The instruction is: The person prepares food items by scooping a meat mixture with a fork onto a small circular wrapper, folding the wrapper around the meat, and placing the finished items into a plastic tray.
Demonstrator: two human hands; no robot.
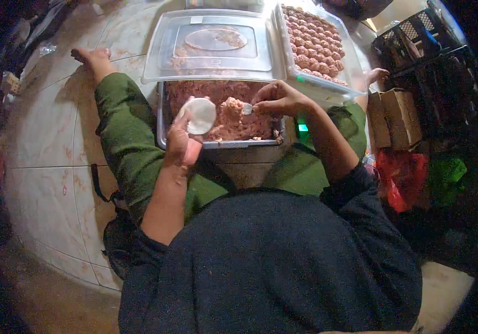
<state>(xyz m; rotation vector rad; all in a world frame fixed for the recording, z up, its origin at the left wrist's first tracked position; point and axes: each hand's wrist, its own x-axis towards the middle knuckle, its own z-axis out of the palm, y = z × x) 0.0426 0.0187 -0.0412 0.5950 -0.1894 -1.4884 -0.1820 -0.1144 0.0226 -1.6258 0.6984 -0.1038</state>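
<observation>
In my left hand (180,136) I hold a round, flat white dumpling wrapper (200,116), gripped at its side and facing up; whether it is one or a stack, I cannot tell. Below it is a tray of minced meat filling (194,91). My right hand (282,100) is closed on a small, pale, shiny tool that looks like a spoon (247,109). Its tip touches a lump of paler meat (230,114) over the tray, just right of the wrapper. Most of the tool is hidden by my fingers.
A translucent plastic lid (216,64) lies over the tray's far side. Back right, a clear plastic box (355,78) holds rows of shaped meat dumplings (314,44). Cardboard boxes (397,118), a red plastic bag (400,177) and a black crate (411,42) stand right of my leg.
</observation>
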